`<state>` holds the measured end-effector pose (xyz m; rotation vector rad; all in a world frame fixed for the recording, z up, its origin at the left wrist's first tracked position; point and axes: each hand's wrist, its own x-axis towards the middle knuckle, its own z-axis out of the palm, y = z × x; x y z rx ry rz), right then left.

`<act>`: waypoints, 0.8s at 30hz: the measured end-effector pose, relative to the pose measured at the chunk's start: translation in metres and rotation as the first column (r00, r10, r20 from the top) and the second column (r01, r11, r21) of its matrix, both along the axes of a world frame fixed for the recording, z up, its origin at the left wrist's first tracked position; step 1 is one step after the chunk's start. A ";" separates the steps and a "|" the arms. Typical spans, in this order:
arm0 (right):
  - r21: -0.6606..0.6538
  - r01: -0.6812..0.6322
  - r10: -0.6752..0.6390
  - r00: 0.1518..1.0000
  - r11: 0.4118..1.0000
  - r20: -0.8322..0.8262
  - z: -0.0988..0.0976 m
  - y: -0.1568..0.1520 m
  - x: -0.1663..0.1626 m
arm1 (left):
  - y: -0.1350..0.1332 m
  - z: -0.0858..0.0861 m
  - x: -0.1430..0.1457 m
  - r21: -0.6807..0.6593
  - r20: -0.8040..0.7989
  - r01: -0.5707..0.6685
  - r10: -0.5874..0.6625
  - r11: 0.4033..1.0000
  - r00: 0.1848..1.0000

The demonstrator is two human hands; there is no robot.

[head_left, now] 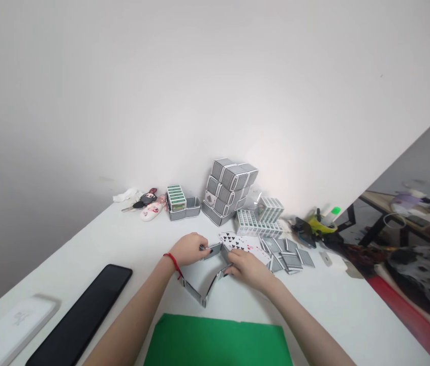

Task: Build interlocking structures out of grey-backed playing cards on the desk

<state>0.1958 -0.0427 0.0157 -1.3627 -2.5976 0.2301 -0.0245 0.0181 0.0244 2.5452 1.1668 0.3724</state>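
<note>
A strip of folded playing cards (195, 292), joined into a loose four-sided frame, stands on edge on the white table. My left hand (190, 248) pinches the frame's far left side; a red string bracelet circles that wrist. At the right corner, my right hand (247, 267) has its fingers closed on the same frame. Just behind lie face-up playing cards (251, 245), partly covered by my right hand. Several folded grey-backed cards (289, 255) are strewn to the right.
Against the wall rises a stack of boxes built from folded cards (230, 188). Beside it sit green-and-white card packs (255, 223) and an open card box (190, 209) holding more packs. Keys (139, 205), a black slab (85, 310), a white case (12, 333) and a green sheet (218, 340) surround the work.
</note>
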 end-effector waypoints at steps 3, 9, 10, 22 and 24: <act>-0.009 0.028 -0.028 0.999 1.000 -0.039 -0.004 -0.003 0.003 | 0.000 0.000 -0.003 -0.076 0.072 0.024 -0.018 0.997 0.997; -0.104 0.021 -0.030 0.996 0.994 -0.082 -0.003 -0.004 0.005 | 0.001 0.003 -0.005 -0.157 0.081 0.132 -0.120 0.979 0.989; -0.111 0.008 -0.016 0.997 0.994 -0.073 -0.001 -0.004 0.005 | 0.001 0.003 -0.005 -0.158 0.073 0.145 -0.135 0.977 0.988; -0.058 0.036 -0.040 0.997 0.998 -0.066 -0.002 -0.011 -0.002 | 0.002 0.000 -0.006 -0.158 0.064 0.138 -0.130 0.978 0.990; -0.086 0.054 -0.062 0.994 0.995 -0.089 -0.001 -0.013 -0.001 | 0.001 0.000 -0.005 -0.156 0.048 0.127 -0.121 0.980 0.992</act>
